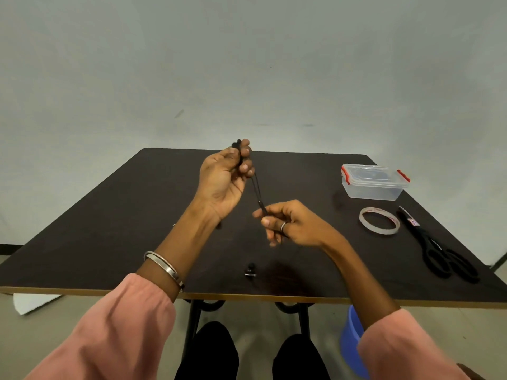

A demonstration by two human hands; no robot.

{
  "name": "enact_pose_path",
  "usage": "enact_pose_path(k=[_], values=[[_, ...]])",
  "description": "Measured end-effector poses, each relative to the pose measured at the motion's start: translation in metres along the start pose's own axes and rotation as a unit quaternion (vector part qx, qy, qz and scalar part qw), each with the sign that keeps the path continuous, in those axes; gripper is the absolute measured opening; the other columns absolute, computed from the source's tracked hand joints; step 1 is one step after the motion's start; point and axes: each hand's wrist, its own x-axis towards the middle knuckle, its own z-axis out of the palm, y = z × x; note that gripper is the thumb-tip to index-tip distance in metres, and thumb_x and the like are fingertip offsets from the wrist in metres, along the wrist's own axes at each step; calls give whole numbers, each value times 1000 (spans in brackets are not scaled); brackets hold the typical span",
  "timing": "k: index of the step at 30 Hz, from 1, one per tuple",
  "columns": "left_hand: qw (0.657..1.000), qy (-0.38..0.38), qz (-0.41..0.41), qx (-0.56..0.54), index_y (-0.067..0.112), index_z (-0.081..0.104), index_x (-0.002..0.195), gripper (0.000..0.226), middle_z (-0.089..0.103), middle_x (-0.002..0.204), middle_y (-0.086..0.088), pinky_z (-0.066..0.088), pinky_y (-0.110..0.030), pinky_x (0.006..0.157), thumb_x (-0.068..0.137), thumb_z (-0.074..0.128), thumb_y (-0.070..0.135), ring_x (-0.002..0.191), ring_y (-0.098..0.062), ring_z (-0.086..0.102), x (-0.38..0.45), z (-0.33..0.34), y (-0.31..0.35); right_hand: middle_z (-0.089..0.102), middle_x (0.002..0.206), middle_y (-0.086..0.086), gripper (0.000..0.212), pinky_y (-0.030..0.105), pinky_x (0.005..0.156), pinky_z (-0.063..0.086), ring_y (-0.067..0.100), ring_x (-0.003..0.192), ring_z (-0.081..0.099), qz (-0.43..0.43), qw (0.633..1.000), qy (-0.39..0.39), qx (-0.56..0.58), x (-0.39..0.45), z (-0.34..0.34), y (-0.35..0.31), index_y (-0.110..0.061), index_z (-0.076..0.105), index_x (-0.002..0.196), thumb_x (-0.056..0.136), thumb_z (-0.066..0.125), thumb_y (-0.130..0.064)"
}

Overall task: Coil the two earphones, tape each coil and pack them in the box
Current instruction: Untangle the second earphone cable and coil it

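My left hand (225,176) is raised above the middle of the frame, fingers curled closed around the earbud end of a black earphone (257,194), with the buds poking out just above my fingertips. Its thin cable runs down and to the right into my right hand (288,223), which sits a little lower, just right of centre, and pinches the cable between thumb and forefinger while the other fingers curl loosely; a ring shows on one of them. The stretch of cable between my hands is taut and held off the dark tabletop (109,237). The second earphone (250,270) lies on the tabletop near the lower centre of the frame, close to the near edge; I can only make out a small dark piece of it, since the cable blends into the dark surface. At the right of the frame, towards the far corner of the tabletop, stands the clear plastic box (374,182) with its lid on and red clips at the ends. Nearer to me than the box lies the roll of clear tape (379,221), flat on the tabletop. Just right of the tape lie black scissors (436,245), handles towards me. A metal bangle (163,266) circles my left wrist above a pink sleeve (115,333). Below the tabletop edge at lower right, part of a blue tub (352,344) shows on the floor.
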Motion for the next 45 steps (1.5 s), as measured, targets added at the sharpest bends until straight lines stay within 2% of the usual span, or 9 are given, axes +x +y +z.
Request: enact_pose_path(k=[5,10,13,16,20,30,36,41,45], values=[[987,45,32,152,4,52,97,19,64,84,-4,53,-27,67,101,33,0,58,-11,58,3,0,-8,62,67,-5,22,23,65,53,5,64,62,1,995,-31,-99,-7,5,-10,-10,63,113,98,48,-13],[916,-11,41,399,-2,50,102,19,64,90,-2,53,-22,71,101,31,0,67,-6,65,0,-13,-32,61,66,-11,20,11,62,42,-5,63,59,-19,985,1,-174,-14,-16,-31,-14,67,109,97,51,-15],[878,-76,7,473,-4,50,109,20,67,89,-1,54,-28,80,101,34,3,78,-13,67,-3,-20,-41,66,67,-7,17,25,66,51,5,65,62,-43,979,69,-185,-13,-36,-39,-11,72,100,94,56,-13],[880,-133,-63,451,-4,44,124,26,67,86,-5,54,-25,72,102,32,4,70,-14,68,-12,-15,-47,66,71,9,15,38,68,59,24,66,64,-34,986,100,-129,-13,-54,-46,-6,72,98,93,58,-10],[881,-164,-96,434,2,44,125,26,65,83,-4,52,-24,68,103,29,5,61,-10,62,-19,-10,-48,67,75,8,14,28,52,53,19,60,56,-24,991,113,-69,-17,-67,-57,-8,71,98,92,59,-9],[970,175,-18,167,-2,55,84,25,66,83,-12,59,-27,69,100,36,-2,66,-15,71,0,-15,-37,75,83,8,26,28,54,57,24,60,70,19,993,10,-117,-30,-57,-58,-6,66,110,86,63,3],[989,138,-45,-13,-4,57,104,24,52,62,1,37,-20,45,95,34,-3,41,-7,43,2,-19,-4,74,84,12,15,28,73,58,17,73,71,128,969,-8,-213,-23,-37,-3,-1,69,100,85,66,-2],[995,16,-67,70,-6,56,116,31,41,57,4,24,-20,43,95,33,2,42,-6,28,-9,-8,2,36,150,16,91,47,112,32,29,138,36,100,961,109,-232,-5,-30,-7,-7,30,146,76,74,-45],[989,-26,-87,117,-3,59,114,30,37,57,4,22,-22,46,99,35,7,43,-6,25,-13,2,4,10,160,6,112,46,111,17,24,145,11,-23,905,314,-285,13,-21,-32,-17,5,153,72,72,-55]])
